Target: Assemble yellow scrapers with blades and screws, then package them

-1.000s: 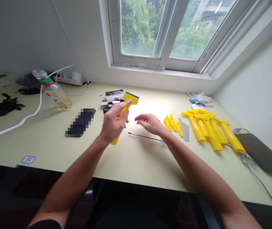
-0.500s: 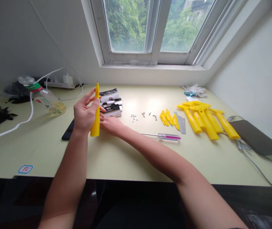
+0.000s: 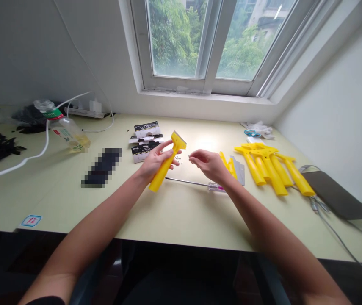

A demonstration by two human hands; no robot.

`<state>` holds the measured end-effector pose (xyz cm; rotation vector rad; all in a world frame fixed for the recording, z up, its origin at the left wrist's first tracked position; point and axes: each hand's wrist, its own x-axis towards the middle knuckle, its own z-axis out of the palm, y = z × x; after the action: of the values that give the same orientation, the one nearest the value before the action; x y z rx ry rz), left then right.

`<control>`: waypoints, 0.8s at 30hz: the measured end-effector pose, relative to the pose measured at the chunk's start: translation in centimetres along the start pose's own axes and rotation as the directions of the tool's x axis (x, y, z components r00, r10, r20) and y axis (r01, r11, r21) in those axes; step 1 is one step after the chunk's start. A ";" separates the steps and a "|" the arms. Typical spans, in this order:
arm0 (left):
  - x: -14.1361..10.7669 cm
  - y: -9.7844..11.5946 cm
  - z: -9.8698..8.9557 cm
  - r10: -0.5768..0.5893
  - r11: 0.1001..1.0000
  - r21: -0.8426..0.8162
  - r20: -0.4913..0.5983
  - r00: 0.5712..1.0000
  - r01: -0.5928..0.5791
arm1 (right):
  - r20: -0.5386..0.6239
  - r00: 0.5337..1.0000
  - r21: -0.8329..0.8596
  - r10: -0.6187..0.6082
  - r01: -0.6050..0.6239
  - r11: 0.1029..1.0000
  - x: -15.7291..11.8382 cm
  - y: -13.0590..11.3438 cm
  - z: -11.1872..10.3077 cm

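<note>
My left hand (image 3: 155,163) is wrapped round the handle of a yellow scraper (image 3: 162,170), held tilted above the table with its head and thin metal blade edge up. To its right, my right hand (image 3: 209,163) has thumb and fingers pinched together. Something tiny and pale shows at its fingertips, too small to name for certain. Small nuts (image 3: 177,158) lie on the table between the hands, partly behind my left fingers. Under my right wrist sits a screwdriver (image 3: 189,182) with a clear and purple handle. Yellow blade covers (image 3: 231,167) and grey blades (image 3: 239,171) are partly hidden by that hand.
Several yellow scraper handles (image 3: 274,178) are piled on the right, beside a dark flat laptop-like slab (image 3: 336,192) and cables. Black-and-white boxes (image 3: 145,129) stand behind my left hand. At left are a blurred-out dark object (image 3: 101,169), a bottle (image 3: 68,131) and a white cable (image 3: 37,159).
My left hand has moved right with the scraper, turning its head into view. My right hand has left the boxes and come over to the small screws, fingers pinched.
</note>
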<state>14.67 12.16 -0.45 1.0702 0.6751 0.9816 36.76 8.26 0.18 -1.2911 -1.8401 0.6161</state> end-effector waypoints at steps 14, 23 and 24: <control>-3.4 -1.8 2.9 -0.118 0.992 -0.006 0.251 0.961 0.123 | -0.227 0.970 0.275 -0.089 0.151 0.950 -2.6 -0.8 -0.1; -3.7 -2.0 3.3 -0.139 0.990 0.008 0.276 0.951 0.142 | -0.300 0.943 0.173 -0.146 0.204 0.964 -2.6 -1.4 0.7; -3.7 -2.0 3.3 -0.141 0.989 0.006 0.275 0.951 0.145 | -0.299 0.942 0.159 -0.151 0.205 0.966 -2.6 -1.3 0.7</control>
<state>16.54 7.19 -1.12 1.1042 0.5085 0.6948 35.91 5.40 -0.10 -1.0160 -1.5980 0.4664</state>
